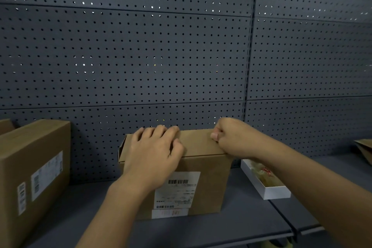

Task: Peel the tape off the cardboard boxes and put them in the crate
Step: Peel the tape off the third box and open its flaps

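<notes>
While pinched at top, box (203, 147) upright.

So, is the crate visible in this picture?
No, only cardboard boxes, a white box and both hands on the shelf show.

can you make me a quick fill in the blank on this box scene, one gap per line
1. The left hand rests on top of the brown cardboard box that stands in the ____ of the shelf.
2. The right hand has its fingers curled at the box's top ____ corner.
3. The white label on the box's front bears a printed ____.
4. The grey wall panel is full of small ____.

Missing words: middle; right; barcode; holes
</notes>
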The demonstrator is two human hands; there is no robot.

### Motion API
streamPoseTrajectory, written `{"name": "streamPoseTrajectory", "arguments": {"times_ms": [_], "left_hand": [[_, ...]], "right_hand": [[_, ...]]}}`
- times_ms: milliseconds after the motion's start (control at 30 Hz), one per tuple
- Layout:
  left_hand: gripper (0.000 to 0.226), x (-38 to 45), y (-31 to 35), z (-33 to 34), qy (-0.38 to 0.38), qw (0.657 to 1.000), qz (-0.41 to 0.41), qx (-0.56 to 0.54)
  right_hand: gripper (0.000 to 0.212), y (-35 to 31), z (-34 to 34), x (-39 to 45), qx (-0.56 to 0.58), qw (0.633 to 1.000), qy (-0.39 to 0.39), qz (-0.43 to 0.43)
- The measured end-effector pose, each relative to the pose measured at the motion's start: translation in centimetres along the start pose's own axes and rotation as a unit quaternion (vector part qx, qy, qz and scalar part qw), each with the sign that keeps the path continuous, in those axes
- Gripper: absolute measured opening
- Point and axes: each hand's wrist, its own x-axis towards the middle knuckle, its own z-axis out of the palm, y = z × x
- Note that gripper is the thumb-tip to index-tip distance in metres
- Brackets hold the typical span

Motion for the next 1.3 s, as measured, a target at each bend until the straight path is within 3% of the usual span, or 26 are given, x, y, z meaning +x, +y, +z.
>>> {"name": "streamPoseTrajectory", "arguments": {"times_ms": [100, 167, 267, 367, 467, 600, 767, 867, 1100, 1200, 1300], "left_hand": [[0.058, 0.0, 0.1, -0.1, 0.0, 1.0, 0.001, -0.002], [0.058, 0.1, 0.1, -0.1, -0.001, 1.0, 0.002, -0.004], [0.057, 0.1, 0.1, -0.1, -0.004, 1.0, 0.004, -0.007], [0.057, -0.1, 0.0, -0.1, -0.003, 1.0, 0.004, -0.003], [0.057, -0.2, -0.1, -0.1, 0.0, 1.0, 0.005, -0.008], [0.057, 0.0, -0.1, -0.2, -0.004, 1.0, 0.005, -0.011], [0.06, 0.1, -0.3, -0.3, -0.001, 1.0, -0.001, -0.005], [0.059, 0.1, -0.3, -0.4, 0.002, 1.0, 0.001, -0.004], [0.06, -0.2, -0.3, -0.6, 0.0, 1.0, 0.002, -0.006], [0.059, -0.2, -0.3, -0.6, -0.001, 1.0, 0.006, -0.006], [0.059, -0.1, -0.4, -0.5, -0.003, 1.0, 0.006, -0.009]], "right_hand": [[0.025, 0.8, -0.6, -0.4, 0.107, 0.993, 0.044, -0.009], [0.039, 0.9, -1.1, -0.8, 0.169, 0.985, 0.031, -0.02], [0.061, 0.6, -1.4, -1.0, 0.119, 0.993, -0.021, -0.011], [0.046, 0.7, -1.2, -0.1, 0.038, 0.999, -0.029, -0.021], [0.028, 1.0, -1.6, 0.6, 0.05, 0.997, -0.039, -0.04], [0.025, 1.6, -1.4, 0.4, 0.1, 0.993, -0.038, -0.044], [0.015, 3.4, -1.7, 0.6, 0.136, 0.985, 0.093, -0.053], [0.019, 4.4, -1.4, 0.7, 0.104, 0.986, 0.111, -0.062], [0.028, 5.4, -0.7, 0.5, 0.302, 0.949, 0.08, -0.034], [0.041, 5.6, -1.3, -0.3, 0.369, 0.929, 0.022, -0.027], [0.061, 6.1, -1.5, -0.9, 0.36, 0.931, -0.049, -0.019]]}}
